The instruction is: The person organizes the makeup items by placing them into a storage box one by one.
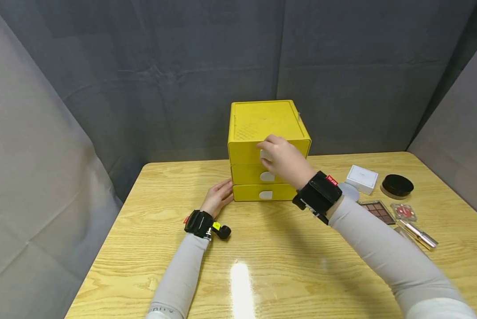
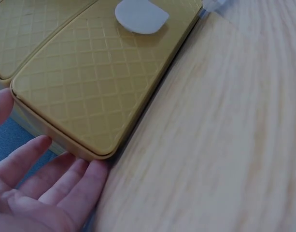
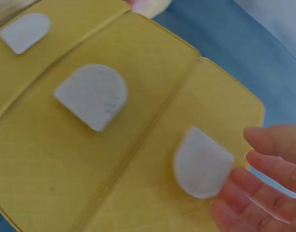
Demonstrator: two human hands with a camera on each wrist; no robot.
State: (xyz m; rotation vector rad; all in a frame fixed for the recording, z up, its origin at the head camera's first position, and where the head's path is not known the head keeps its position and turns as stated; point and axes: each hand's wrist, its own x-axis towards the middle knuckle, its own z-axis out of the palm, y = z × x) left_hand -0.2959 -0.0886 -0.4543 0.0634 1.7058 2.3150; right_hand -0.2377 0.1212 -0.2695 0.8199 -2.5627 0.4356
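Yellow three-drawer organizer (image 1: 268, 148) sits near the back edge of the table (image 1: 286, 266), roughly mid-width; all drawers look closed.

Right hand (image 1: 284, 159) is at the top drawer's white tab handle (image 3: 202, 162). In the right wrist view the fingertips (image 3: 244, 181) touch the tab's edge, but I can't tell whether they actually pinch it; fingers look fairly straight.

Left hand (image 1: 218, 197) lies flat on the table against the organizer's lower left corner, fingers relaxed, gripping nothing. The hands are apart, one on each side of the unit's front.

Risks, as I judge them:
- The tab is small and smooth, so the fingertips could slip off.
- The box looks light; a pull on the top drawer could drag or tip it forward, since the left hand only rests beside the base.

View differences: only the head view shows the cosmetics by the right edge: white box (image 1: 362, 178), round black-lidded jar (image 1: 397, 185), eyeshadow palette (image 1: 378, 211), lip gloss tube (image 1: 419, 235). The left wrist view shows the left fingers (image 2: 65, 181) meeting the bottom drawer's corner, and the quilted texture.
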